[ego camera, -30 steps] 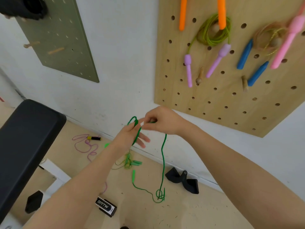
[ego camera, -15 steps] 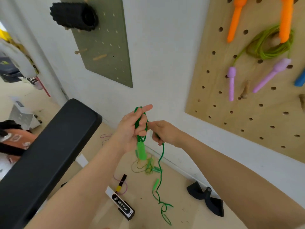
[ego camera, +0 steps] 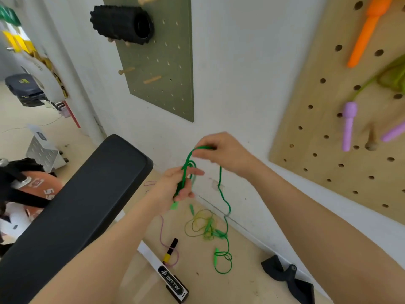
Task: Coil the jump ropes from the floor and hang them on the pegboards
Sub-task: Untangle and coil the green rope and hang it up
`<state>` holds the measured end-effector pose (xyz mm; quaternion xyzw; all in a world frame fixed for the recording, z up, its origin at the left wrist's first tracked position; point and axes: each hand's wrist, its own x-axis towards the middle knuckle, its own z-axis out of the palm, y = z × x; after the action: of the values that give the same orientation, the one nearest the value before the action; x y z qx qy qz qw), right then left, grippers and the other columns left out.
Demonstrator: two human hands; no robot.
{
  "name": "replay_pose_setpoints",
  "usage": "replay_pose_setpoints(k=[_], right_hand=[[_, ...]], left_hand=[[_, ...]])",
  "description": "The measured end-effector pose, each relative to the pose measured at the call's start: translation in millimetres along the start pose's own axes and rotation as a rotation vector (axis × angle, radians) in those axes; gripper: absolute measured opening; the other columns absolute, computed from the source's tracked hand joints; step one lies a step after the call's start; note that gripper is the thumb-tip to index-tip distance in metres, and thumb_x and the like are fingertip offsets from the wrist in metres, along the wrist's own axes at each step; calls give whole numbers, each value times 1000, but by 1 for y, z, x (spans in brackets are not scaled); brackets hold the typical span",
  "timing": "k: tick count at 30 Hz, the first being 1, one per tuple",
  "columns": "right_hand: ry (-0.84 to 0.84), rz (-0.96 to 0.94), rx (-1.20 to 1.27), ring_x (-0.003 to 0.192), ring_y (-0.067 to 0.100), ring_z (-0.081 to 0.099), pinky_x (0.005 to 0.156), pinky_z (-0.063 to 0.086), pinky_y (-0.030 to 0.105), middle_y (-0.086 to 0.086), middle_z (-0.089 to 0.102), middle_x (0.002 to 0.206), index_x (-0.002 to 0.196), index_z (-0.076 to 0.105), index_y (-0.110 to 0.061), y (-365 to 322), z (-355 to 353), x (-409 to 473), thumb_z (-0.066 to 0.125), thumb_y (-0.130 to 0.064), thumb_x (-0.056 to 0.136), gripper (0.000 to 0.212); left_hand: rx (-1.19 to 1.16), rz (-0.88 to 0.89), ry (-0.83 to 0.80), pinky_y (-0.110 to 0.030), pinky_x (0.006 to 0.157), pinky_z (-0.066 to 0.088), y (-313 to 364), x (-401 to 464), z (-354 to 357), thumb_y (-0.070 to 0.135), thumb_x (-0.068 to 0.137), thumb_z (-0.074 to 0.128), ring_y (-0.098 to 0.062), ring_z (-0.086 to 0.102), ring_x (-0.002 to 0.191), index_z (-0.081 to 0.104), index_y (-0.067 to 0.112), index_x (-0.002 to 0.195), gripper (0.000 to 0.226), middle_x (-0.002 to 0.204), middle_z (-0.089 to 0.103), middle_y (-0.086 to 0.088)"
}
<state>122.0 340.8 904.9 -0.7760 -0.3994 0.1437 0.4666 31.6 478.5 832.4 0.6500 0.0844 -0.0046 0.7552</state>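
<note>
My left hand point(ego camera: 178, 185) holds several loops of a green jump rope point(ego camera: 225, 207) across its palm, with one green handle poking out below the hand. My right hand point(ego camera: 221, 153) pinches the rope higher up and arches a fresh loop over the left hand. The rest of the rope hangs down to the floor, where its other green handle point(ego camera: 216, 256) lies. A yellow-green rope point(ego camera: 200, 224) and a purple rope with a black and yellow handle point(ego camera: 171, 251) lie on the floor. The wooden pegboard point(ego camera: 328, 128) at right carries hung ropes with purple and orange handles.
A green pegboard point(ego camera: 162, 69) on the wall bears wooden pegs and a black foam roller point(ego camera: 122, 24). A black padded bench point(ego camera: 72, 202) stands at my left with its white foot on the floor. A black strap handle point(ego camera: 287, 276) lies by the baseboard.
My right hand has risen from beside the left hand and drawn a new loop of green rope up over it. The view has swung left and more rope has left the floor.
</note>
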Motion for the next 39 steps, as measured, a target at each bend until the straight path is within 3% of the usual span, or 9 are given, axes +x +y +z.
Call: replay_pose_setpoints(k=[4, 8, 13, 17, 20, 23, 25, 32, 39], right_hand=[[178, 81, 140, 52, 0, 40, 54, 36, 17, -4, 52, 62, 75, 65, -14, 21, 8, 18, 60, -19, 90, 17], [79, 207, 91, 55, 11, 40, 53, 36, 24, 2, 50, 63, 81, 64, -13, 33, 38, 23, 36, -24, 100, 36], [-354, 329, -235, 56, 17, 48, 61, 46, 29, -1, 53, 66, 118, 49, -7, 37, 45, 21, 33, -16, 99, 27], [-643, 252, -380, 50, 13, 51, 66, 49, 30, -2, 58, 68, 123, 47, 3, 18, 51, 18, 45, -19, 97, 35], [-547, 119, -366, 49, 11, 47, 59, 50, 30, -7, 50, 57, 89, 64, -2, 1, 43, 24, 52, -22, 93, 23], [-238, 106, -230, 44, 3, 41, 47, 40, 19, -12, 45, 45, 75, 67, -2, 2, 28, 34, 66, -22, 84, 23], [1, 125, -46, 46, 2, 38, 51, 33, 18, -12, 48, 48, 70, 68, -8, 12, 17, 39, 73, -23, 79, 19], [145, 208, 228, 58, 8, 41, 63, 36, 24, -2, 47, 62, 72, 64, -7, 39, 40, 44, 52, -28, 95, 33], [-403, 268, -334, 65, 25, 53, 58, 44, 31, 11, 59, 79, 108, 50, -8, 22, 88, 40, 32, -16, 100, 21]], left_hand=[[-377, 30, -129, -17, 38, 30, 33, -8, 4, 41, 88, 33, -9, 4, 37, 65, 12, 70, 47, 43, 9, 6], [-307, 159, -63, -16, 43, 36, 44, 3, 6, 37, 92, 34, -6, 17, 35, 63, 8, 109, 45, 41, 29, 8], [-450, 149, 133, -29, 74, 57, 28, 22, -5, 27, 102, 30, -11, 68, 69, 52, 8, 119, 34, 83, 72, 1], [-25, 157, 380, -25, 95, 45, 17, 33, -16, 24, 100, 40, -6, 62, 104, 43, 10, 136, 38, 108, 64, 12], [374, 158, 377, -3, 77, 41, 11, 31, -22, 21, 101, 38, 1, 58, 92, 38, 11, 140, 40, 118, 58, 8], [507, 78, 324, -30, 75, 45, 8, 25, -33, 26, 101, 36, -12, 56, 65, 50, 9, 131, 37, 82, 69, -5], [385, 40, 194, -43, 72, 45, 10, 17, -35, 30, 102, 32, -11, 38, 39, 60, 8, 111, 36, 55, 59, -7], [-259, 94, -145, -16, 39, 36, 39, 1, -25, 24, 86, 42, -1, 25, 26, 58, 3, 112, 37, 50, 57, 0], [26, 194, 561, -29, 94, 47, 20, 27, -37, 13, 99, 42, -19, 62, 107, 45, 8, 127, 28, 130, 55, 2]])
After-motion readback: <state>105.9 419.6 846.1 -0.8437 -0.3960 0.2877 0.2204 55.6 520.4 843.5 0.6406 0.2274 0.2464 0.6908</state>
